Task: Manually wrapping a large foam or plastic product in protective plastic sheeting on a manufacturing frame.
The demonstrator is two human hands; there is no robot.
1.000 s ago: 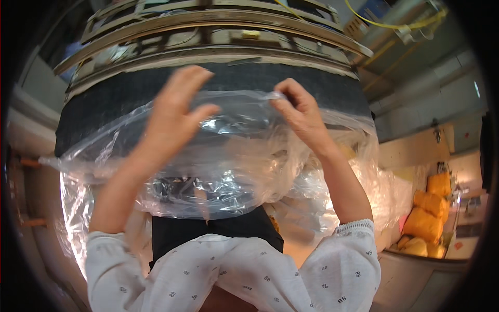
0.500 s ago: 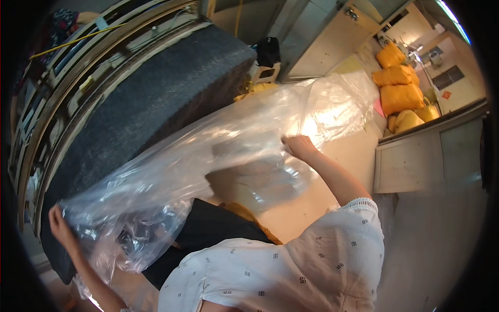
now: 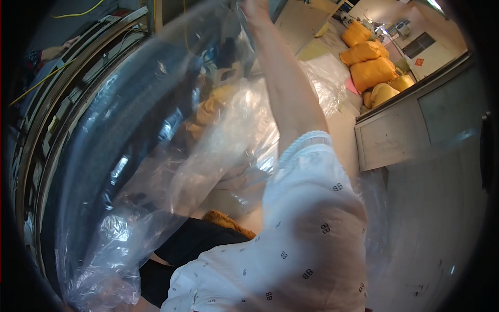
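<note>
My right arm reaches up and away across the view. At the top edge my right hand (image 3: 255, 7) is closed on the edge of a large clear plastic sheet (image 3: 208, 156), its fingertips partly cut off by the frame. From that hand the sheet hangs in a wide, loose span down to the lower left, where it bunches in shiny folds. Through it shows a long dark blue-grey surface (image 3: 125, 114) on my left. My left hand is not visible; the lower left corner holds only crumpled plastic. More of the sheet lies spread on the floor ahead.
Slatted metal framework (image 3: 39, 156) runs along the left, with another person's arm (image 3: 52, 53) beyond it. Stacked orange sacks (image 3: 371, 73) stand at the far right, past an open doorway. A pale panelled door (image 3: 395, 132) is on the right. A brown fuzzy item (image 3: 226, 221) lies beside my knee.
My right hand has swung up and forward, lifting the plastic into a high span over the dark surface. My left hand, earlier holding the sheet's left end, has left the view.
</note>
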